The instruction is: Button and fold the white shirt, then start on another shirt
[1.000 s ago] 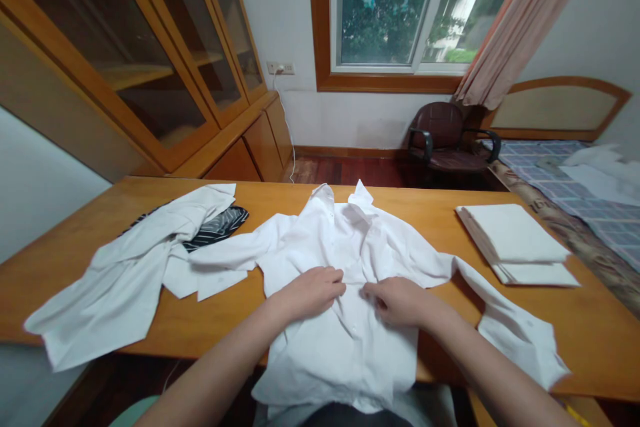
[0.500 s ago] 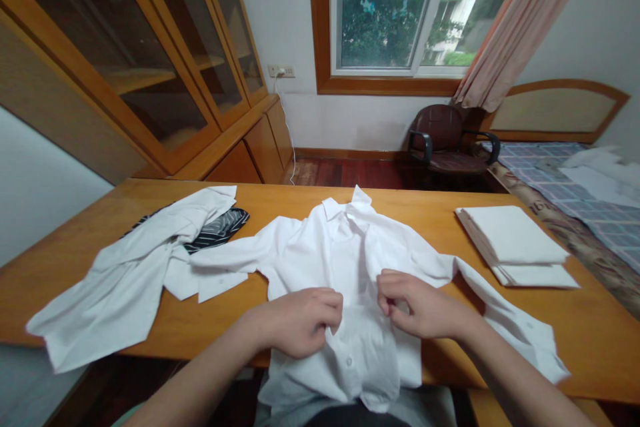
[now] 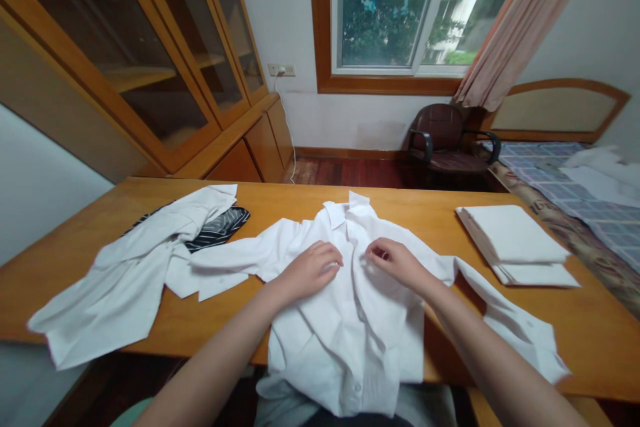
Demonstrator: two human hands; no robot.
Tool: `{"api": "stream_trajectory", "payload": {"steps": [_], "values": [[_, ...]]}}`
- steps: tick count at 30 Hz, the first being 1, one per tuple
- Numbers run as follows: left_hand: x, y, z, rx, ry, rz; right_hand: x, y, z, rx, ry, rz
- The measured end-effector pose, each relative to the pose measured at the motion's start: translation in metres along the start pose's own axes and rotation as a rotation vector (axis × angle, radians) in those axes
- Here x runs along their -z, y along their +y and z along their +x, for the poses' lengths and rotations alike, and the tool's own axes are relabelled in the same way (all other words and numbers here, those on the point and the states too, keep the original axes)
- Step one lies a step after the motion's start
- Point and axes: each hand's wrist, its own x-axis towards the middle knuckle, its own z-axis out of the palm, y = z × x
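A white long-sleeved shirt [image 3: 345, 327] lies front up on the table, its collar pointing away from me and its sleeves spread to both sides. The hem hangs over the near table edge towards my lap. My left hand [image 3: 313, 270] rests on the shirt's chest, left of the button placket, fingers loosely bent with the thumb apart. Opposite it, my right hand [image 3: 397, 263] has its fingers curled into a pinch at the cloth on the chest's right side. Its fingertips appear to touch the fabric. A button shows low on the front.
On the left of the wooden table [image 3: 220, 327], a crumpled white garment [image 3: 125, 280] lies partly over a black striped cloth [image 3: 220, 230]. A folded white stack [image 3: 515, 237] sits at the right. Beyond are a cabinet [image 3: 240, 127], a chair [image 3: 440, 133] and a bed [image 3: 560, 173].
Both hands have moved up the shirt from its middle towards the collar. The left hand's fingers have loosened. The front panels now lie closer together and flatter.
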Motion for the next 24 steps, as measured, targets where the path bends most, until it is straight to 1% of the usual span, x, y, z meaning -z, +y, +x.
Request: {"api": "stream_trajectory", "payload": {"steps": [1,2,5,7,10,14,18,21,24], "values": [[-0.004,-0.008,0.006,0.016,0.065,0.064,-0.005,0.004,0.009,0.017,0.067,-0.041],[-0.009,-0.015,0.01,0.034,0.104,0.118,-0.011,0.008,0.018,0.037,0.119,-0.078],[-0.026,-0.037,0.018,0.113,0.141,0.245,-0.029,0.017,0.04,0.078,0.211,-0.188],[-0.034,-0.049,0.016,0.168,0.136,0.304,-0.038,0.022,0.049,0.081,0.225,-0.266],[-0.039,-0.061,0.005,0.215,0.15,0.337,-0.046,0.029,0.052,0.1,0.183,-0.343],[-0.036,-0.064,-0.015,0.208,0.217,0.294,-0.046,0.032,0.044,0.189,0.127,-0.307],[-0.03,-0.059,-0.027,0.185,0.202,0.256,-0.04,0.03,0.035,0.243,0.054,-0.24],[-0.023,-0.055,-0.022,0.186,0.221,0.274,-0.036,0.028,0.037,0.206,0.008,-0.22],[-0.015,-0.051,-0.002,0.154,0.266,0.314,-0.035,0.028,0.049,0.148,0.064,-0.184]]}}
